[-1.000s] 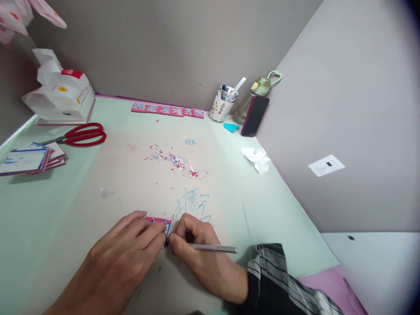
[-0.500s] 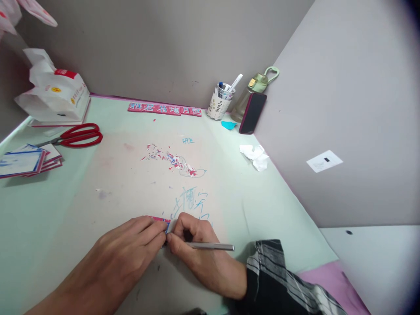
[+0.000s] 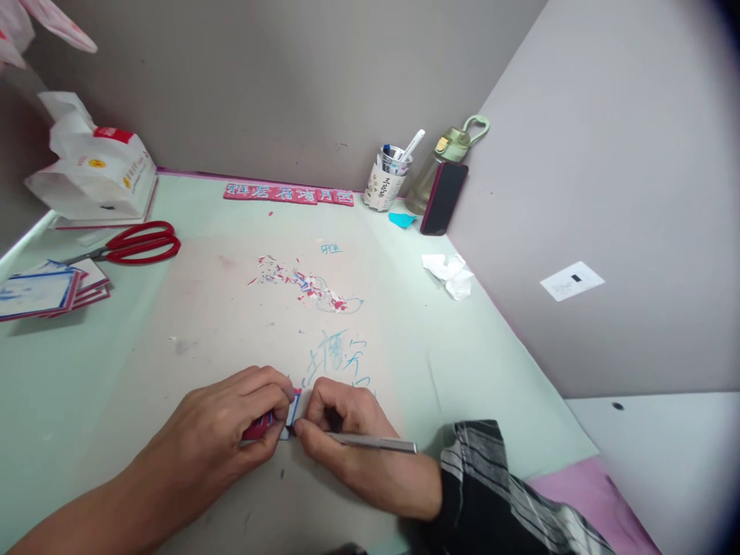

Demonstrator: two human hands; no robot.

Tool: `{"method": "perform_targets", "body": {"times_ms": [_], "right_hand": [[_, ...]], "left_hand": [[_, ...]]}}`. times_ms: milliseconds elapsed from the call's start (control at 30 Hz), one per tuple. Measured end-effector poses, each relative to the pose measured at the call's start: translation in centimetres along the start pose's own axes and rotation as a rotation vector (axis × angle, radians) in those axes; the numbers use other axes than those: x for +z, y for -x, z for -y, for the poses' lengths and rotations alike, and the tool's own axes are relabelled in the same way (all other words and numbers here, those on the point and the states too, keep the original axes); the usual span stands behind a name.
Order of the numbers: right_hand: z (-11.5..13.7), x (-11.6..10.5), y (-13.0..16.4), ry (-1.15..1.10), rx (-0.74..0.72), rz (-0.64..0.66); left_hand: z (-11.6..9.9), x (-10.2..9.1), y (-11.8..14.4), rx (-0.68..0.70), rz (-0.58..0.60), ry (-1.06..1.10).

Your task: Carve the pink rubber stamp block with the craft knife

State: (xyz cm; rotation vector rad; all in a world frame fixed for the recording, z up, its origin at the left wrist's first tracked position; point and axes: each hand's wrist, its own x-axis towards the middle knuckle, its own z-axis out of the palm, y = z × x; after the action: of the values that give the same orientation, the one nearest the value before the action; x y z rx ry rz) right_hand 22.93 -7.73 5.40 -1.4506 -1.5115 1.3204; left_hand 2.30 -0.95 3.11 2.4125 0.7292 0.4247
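Note:
Low in the middle, my left hand (image 3: pixel 223 420) closes its fingers round a small carved block (image 3: pixel 294 407) with a red body, a white face and blue lines. Much of the block is hidden by my fingers. My right hand (image 3: pixel 355 439), beside it, is closed round a slim silver pen-shaped craft knife (image 3: pixel 375 442). Its handle points right; the working tip sits at the block, covered by my thumb and fingertips. Farther up the table lies a scatter of red, white and blue shavings (image 3: pixel 306 285).
Red-handled scissors (image 3: pixel 144 245) and stacked red-and-white sheets (image 3: pixel 43 291) lie left, below a tissue pack (image 3: pixel 95 173). Carved red strips (image 3: pixel 289 193) line the back. A pen jar (image 3: pixel 385 181), green bottle (image 3: pixel 431 173), leaning phone (image 3: pixel 444 199) and crumpled tissue (image 3: pixel 449 275) stand right.
My left hand has gone from lying flat over the block to gripping it between thumb and fingers, showing more of its red side. My right hand has shifted slightly right and down.

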Motion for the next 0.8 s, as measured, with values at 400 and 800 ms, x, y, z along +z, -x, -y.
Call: {"method": "perform_targets", "body": {"times_ms": [400, 800], "right_hand": [[0.36, -0.27, 0.10, 0.058, -0.050, 0.021], [0.22, -0.34, 0.23, 0.006, -0.069, 0.013]], "left_hand": [[-0.33, 0.00, -0.88, -0.296, -0.074, 0.290], [0.22, 0.51, -0.25, -0.424, -0.042, 0.480]]}}
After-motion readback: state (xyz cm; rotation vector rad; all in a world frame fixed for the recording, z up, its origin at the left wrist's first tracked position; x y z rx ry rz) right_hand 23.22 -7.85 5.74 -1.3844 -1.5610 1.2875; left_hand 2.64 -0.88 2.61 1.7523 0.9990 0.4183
